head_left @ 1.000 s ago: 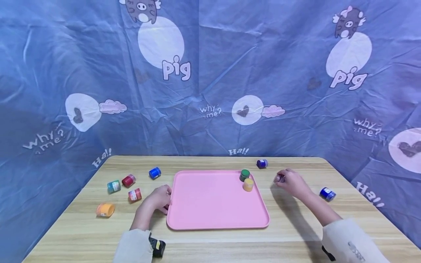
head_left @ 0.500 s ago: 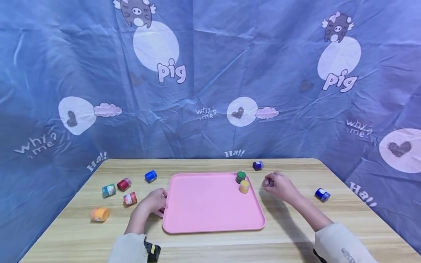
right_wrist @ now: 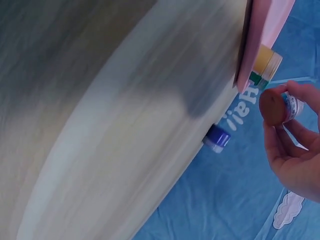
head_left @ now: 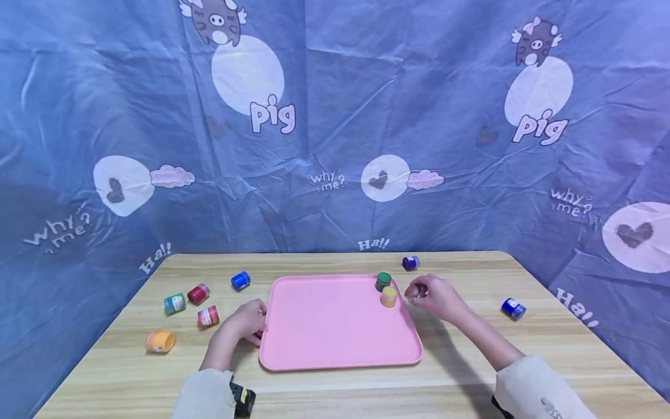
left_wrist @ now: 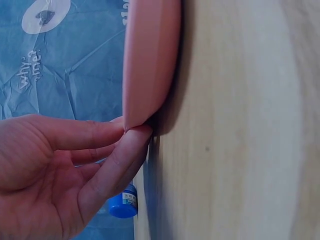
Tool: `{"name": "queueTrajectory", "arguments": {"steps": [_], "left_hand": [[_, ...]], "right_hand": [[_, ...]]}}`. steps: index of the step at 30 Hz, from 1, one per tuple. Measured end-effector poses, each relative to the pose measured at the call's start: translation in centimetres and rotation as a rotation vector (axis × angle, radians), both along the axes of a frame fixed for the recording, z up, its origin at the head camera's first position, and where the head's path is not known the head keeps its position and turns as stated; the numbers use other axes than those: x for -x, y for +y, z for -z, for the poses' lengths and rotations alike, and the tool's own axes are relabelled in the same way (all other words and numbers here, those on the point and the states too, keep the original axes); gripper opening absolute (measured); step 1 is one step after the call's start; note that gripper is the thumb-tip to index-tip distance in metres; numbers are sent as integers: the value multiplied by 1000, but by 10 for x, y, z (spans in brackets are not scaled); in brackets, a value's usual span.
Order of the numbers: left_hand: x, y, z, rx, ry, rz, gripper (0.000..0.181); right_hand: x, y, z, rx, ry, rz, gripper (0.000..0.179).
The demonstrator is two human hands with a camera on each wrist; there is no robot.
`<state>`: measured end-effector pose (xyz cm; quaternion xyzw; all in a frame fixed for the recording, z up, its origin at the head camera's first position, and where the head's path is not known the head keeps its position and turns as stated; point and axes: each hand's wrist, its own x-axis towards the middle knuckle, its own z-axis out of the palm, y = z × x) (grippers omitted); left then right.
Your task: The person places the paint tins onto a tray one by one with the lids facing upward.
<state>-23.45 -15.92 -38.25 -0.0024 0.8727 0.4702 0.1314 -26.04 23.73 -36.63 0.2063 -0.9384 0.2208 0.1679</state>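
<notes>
A pink tray (head_left: 335, 326) lies on the table. My left hand (head_left: 245, 322) pinches its left rim; in the left wrist view, the thumb and fingers (left_wrist: 112, 170) meet at the tray's edge. Just beyond the tray's right edge, my right hand (head_left: 441, 298) holds a small brown paint jar (right_wrist: 273, 107) between thumb and fingers, raised above the table. A green paint jar (head_left: 383, 282) and a yellow paint jar (head_left: 388, 297) stand upright at the tray's back right corner.
Left of the tray lie blue (head_left: 241, 281), dark red (head_left: 199, 294), teal (head_left: 175, 304), red (head_left: 208, 316) and orange (head_left: 160, 341) jars. A purple jar (head_left: 410, 263) lies behind the right hand, a dark blue jar (head_left: 513, 309) at far right. A blue printed cloth (head_left: 335, 128) hangs behind.
My right hand has carried the brown paint jar leftward, closer to the tray's right edge. The left hand stays at the tray's left rim. The head view has shifted slightly.
</notes>
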Motion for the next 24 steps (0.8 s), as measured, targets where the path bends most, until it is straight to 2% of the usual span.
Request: {"name": "queueTrajectory", "arguments": {"steps": [7, 12, 16, 24], "left_hand": [[0, 1, 0, 3, 9, 3, 23], [0, 2, 1, -5, 4, -1, 24], [0, 1, 2, -14, 4, -3, 25], [1, 1, 3, -17, 4, -2, 25]], "right_hand": [[-2, -10, 2, 201, -215, 31, 17], [-6, -16, 6, 306, -327, 57, 22], [-7, -19, 8, 348, -373, 61, 25], [-11, -24, 13, 336, -387, 87, 29]]}}
